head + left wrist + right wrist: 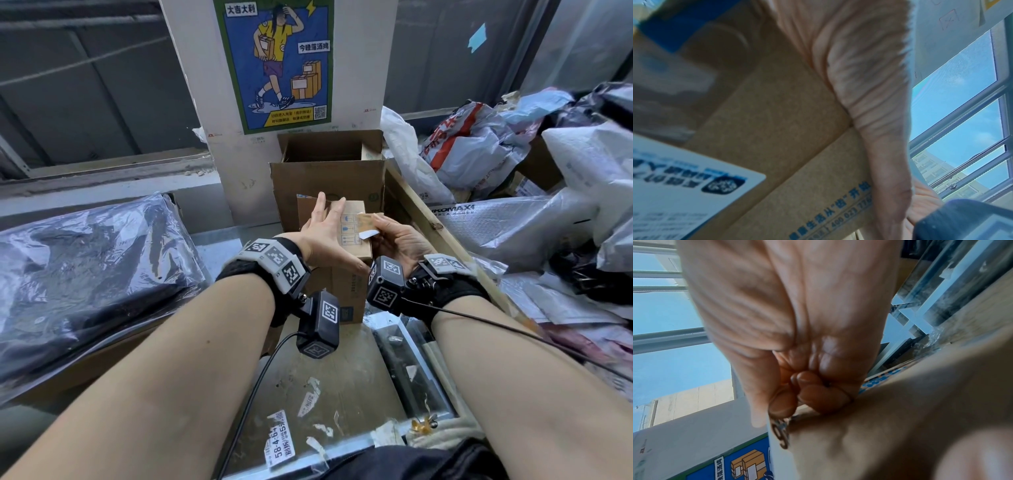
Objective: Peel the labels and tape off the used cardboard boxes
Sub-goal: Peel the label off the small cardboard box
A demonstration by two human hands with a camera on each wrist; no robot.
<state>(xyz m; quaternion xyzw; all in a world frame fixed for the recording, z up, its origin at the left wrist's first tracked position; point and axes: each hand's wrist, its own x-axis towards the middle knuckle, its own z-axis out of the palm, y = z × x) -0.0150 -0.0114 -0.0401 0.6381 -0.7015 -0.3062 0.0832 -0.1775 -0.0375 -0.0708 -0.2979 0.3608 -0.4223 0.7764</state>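
My right hand (399, 240) pinched a half-lifted strip of yellowish tape with white label backing (368, 224) on the small brown cardboard box (352, 240) at the desk's far edge; my left hand (323, 228) lay flat, fingers straight, bracing it. Pulling too sharply could tear the strip. I counted two boxes: this one and a taller open brown carton (325, 171) behind.

Top centre of the head view, the blue poster (274, 61) on the white pillar reads "大吉大利" at its upper left, with a QR code near its bottom right. At right, a grey wrapped parcel (507, 226) shows "KOMAXI". Low in the frame, a peeled label (280, 442) on the table reads "58-4-64". In the left wrist view, the cardboard box (797, 129) carries blue print, partly "400 021".
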